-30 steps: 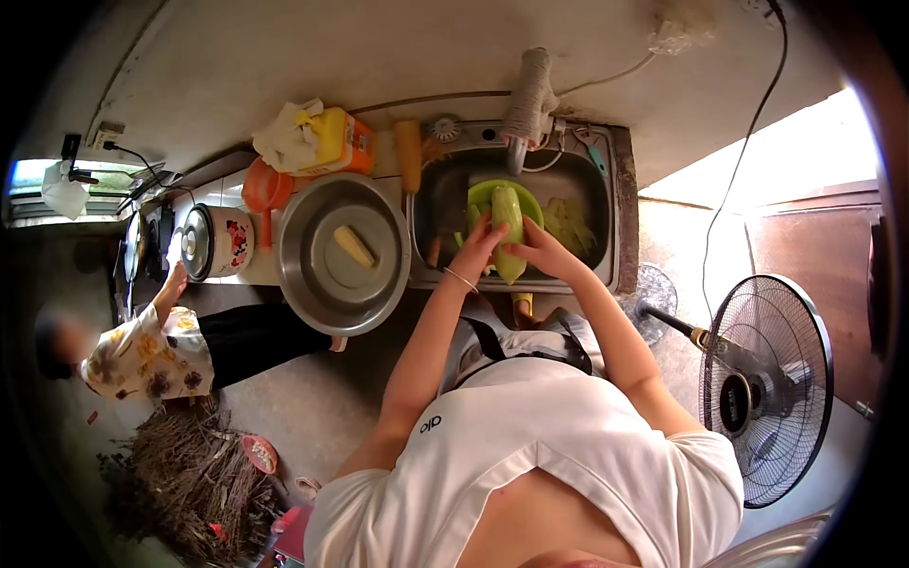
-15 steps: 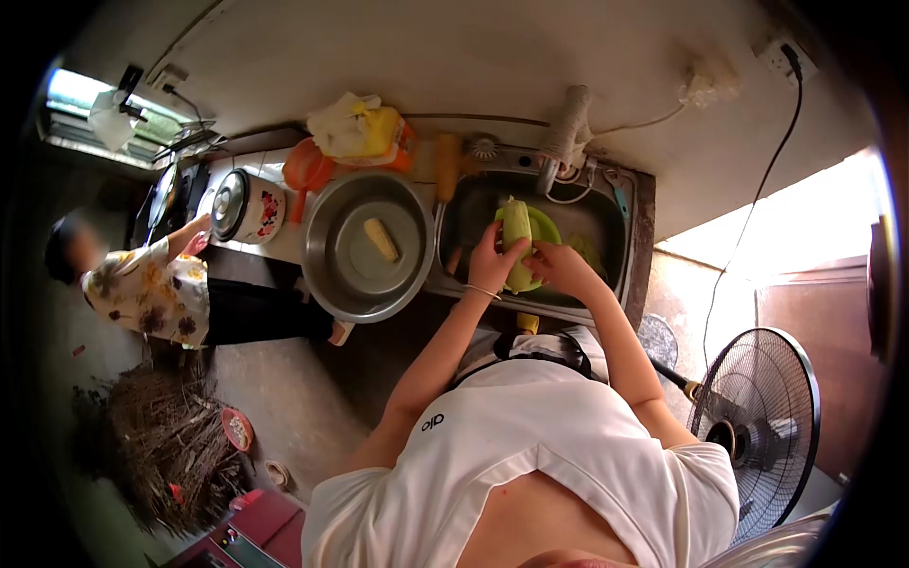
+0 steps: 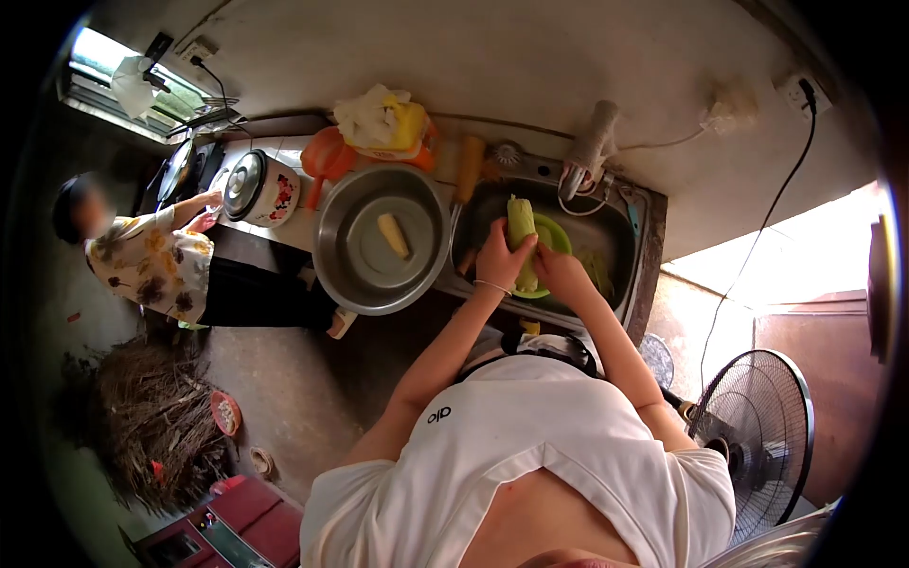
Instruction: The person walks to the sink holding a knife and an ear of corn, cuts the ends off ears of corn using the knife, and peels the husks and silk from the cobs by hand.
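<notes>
Over the sink I hold an ear of corn [image 3: 521, 220], still in pale green husk, tilted slightly with its top pointing away from me. My left hand [image 3: 502, 257] is wrapped round its left side. The fingers of my right hand [image 3: 562, 275] are closed at its lower right side, partly hidden. Beneath it a bright green bowl [image 3: 557, 235] sits in the sink [image 3: 585, 220]. Loose green husk [image 3: 597, 273] lies in the sink to the bowl's right. To the left, a peeled pale ear of corn [image 3: 392, 236] rests inside a large metal basin [image 3: 331, 275].
A knife with a wooden handle [image 3: 469, 168] lies between basin and sink. Behind the basin are a red dipper [image 3: 327, 156] and a yellow-orange container [image 3: 405, 137]. Another person [image 3: 156, 260] stands left by a flowered pot [image 3: 275, 194]. A fan [image 3: 757, 435] stands at right.
The whole view has shifted a little with my head. My right hand has moved lower along the corn, and its fingers are drawn closer together. My left hand keeps its hold.
</notes>
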A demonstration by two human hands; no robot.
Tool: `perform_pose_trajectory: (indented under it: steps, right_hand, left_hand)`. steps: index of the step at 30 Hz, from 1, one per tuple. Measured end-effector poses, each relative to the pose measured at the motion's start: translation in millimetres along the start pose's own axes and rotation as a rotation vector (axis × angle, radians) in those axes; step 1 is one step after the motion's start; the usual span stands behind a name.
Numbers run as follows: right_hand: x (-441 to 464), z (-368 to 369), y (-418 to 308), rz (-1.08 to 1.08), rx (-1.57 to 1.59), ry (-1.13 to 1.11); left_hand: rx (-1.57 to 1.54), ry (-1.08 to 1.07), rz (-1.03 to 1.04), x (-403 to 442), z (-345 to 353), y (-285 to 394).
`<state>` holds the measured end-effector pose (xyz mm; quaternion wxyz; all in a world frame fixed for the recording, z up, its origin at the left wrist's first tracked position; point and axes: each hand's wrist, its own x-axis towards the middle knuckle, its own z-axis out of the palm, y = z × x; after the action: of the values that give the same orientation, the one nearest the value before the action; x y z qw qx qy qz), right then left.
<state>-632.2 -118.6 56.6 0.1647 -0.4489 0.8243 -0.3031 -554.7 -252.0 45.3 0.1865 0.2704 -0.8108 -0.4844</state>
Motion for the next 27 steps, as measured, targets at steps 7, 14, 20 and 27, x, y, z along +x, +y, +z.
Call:
perform_pose_trajectory:
  steps: [7,14,20,27]
  right_hand:
    - [-4,6,1,-0.006,-0.394,0.053]
    - [-12,-3,9,-0.037,-0.642,0.003]
    - [-23,-13,46,0.239,0.95,0.155]
    - [-25,15,161,-0.043,0.143,0.24]
  left_hand:
    - [-0.05,0.029,0.046,6,16,-10]
    - [-0.258,-0.048,0.01,11,30,-28]
    - [-0.74,-0.239,-0.367,8,4,0]
    - [-0.976,-0.446,-0.307,12,3,2]
